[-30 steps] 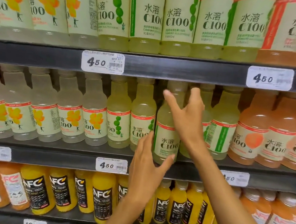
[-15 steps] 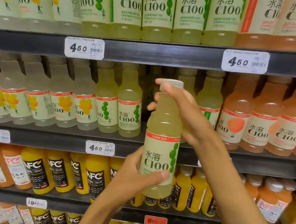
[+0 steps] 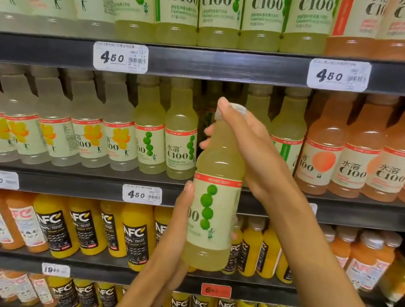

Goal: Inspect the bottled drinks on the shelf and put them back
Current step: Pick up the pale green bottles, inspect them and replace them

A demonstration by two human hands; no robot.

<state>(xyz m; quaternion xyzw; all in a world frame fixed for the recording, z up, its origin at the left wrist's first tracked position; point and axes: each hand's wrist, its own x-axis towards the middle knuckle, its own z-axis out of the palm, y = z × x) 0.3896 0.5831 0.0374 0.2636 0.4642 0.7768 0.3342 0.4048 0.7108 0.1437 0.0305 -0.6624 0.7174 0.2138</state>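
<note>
- Since the earlier frame, the bottle (image 3: 213, 208) has been turned: its label now faces us with the column of green dots, where the printed name showed before.
- We hold it upright in front of the middle shelf (image 3: 85, 182), clear of the row.
- The right hand (image 3: 252, 150) curls over the cap and neck; the left hand (image 3: 178, 229) wraps the lower body, thumb on the label.
- To inspect well, we judge it best to rotate slowly by the cap while the lower grip steadies the base.
- The bottle is clear plastic with pale yellow-green drink, a cream label edged in red and a pale cap.
</note>
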